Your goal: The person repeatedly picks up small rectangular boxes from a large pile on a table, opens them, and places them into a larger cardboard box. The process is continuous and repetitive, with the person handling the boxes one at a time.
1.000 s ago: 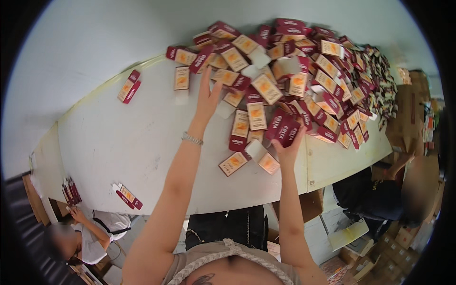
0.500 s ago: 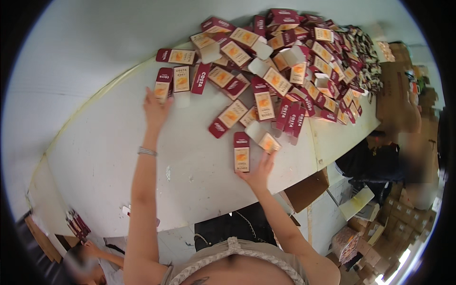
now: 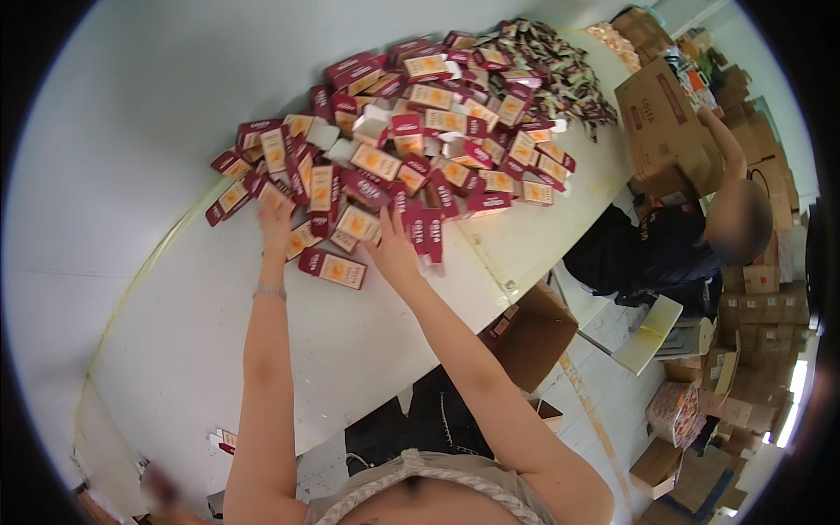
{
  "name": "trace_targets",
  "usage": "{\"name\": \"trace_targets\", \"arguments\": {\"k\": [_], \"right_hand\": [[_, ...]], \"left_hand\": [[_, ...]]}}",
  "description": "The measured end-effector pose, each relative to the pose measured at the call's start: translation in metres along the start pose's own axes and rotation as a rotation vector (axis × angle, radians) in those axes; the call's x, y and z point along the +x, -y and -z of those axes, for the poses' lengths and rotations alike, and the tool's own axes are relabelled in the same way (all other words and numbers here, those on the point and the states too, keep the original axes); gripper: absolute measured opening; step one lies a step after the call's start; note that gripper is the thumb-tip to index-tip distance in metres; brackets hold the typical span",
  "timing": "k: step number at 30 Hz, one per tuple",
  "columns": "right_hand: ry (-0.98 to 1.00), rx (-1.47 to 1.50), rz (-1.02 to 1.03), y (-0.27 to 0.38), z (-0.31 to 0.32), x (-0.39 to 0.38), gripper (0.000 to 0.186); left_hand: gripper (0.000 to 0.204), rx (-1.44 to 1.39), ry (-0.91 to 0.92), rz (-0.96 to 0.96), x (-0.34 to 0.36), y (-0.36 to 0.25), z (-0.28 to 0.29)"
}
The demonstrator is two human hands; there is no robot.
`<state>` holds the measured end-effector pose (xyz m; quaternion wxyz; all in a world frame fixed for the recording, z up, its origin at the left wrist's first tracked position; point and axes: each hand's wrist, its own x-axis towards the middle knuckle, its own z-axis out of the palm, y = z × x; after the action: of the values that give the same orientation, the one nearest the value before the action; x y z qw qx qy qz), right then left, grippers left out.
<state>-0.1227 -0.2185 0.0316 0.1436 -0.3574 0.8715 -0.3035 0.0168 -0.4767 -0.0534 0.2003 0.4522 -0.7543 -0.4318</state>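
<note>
A heap of small maroon-and-cream cartons (image 3: 376, 162) with orange pictures covers the far part of the white table (image 3: 350, 350). My left hand (image 3: 275, 232) reaches to the heap's near left edge, its outstretched fingers on a small carton (image 3: 276, 196). My right hand (image 3: 394, 256) is at the near edge, fingers spread, beside a cream-faced carton (image 3: 359, 226) and flat maroon cartons (image 3: 427, 232); whether it touches them I cannot tell. Another carton (image 3: 333, 269) lies on its side between my hands. Some cartons have white flaps standing up.
Dark small sachets (image 3: 551, 66) are piled behind the cartons at the far right. At the right, a person in dark clothes (image 3: 674, 241) has an arm up by a large brown box (image 3: 661, 122). An open brown box (image 3: 529, 337) stands below the table's near right edge.
My view has turned to the right. Both hands have moved in toward the heap, and the cartons that lay apart near them now sit against it. My right hand is farther from my body.
</note>
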Motion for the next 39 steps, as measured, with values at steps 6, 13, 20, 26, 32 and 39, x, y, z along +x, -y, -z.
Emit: {"name": "trace_targets", "arguments": {"k": [6,13,20,26,32,39], "right_hand": [[-0.155,-0.153,0.096,-0.102,0.08,-0.106,0.074],[-0.989,0.372,-0.609,-0.261,0.266,-0.199,0.049],[-1.219,-0.173,0.117,-0.168,0.465,-0.156,0.029],[-0.641,-0.317,0.093,-0.143,0.456,-0.131,0.037],[-0.689,-0.41,0.238,-0.164,0.445,-0.076,0.031],[-0.325,0.819,0.512,-0.142,0.47,0.038,0.013]], "left_hand": [[0.107,0.433,-0.276,0.265,-0.158,-0.012,-0.023],[0.084,-0.08,-0.116,-0.455,-0.175,-0.204,-0.089],[0.082,-0.256,0.121,-1.312,-0.164,-0.578,-0.149],[0.116,0.024,0.435,-1.13,-0.126,-0.595,-0.233],[0.079,0.413,0.569,-1.048,-0.169,-0.593,-0.254],[0.029,-0.453,0.684,-0.667,-0.192,-0.522,-0.236]]}}
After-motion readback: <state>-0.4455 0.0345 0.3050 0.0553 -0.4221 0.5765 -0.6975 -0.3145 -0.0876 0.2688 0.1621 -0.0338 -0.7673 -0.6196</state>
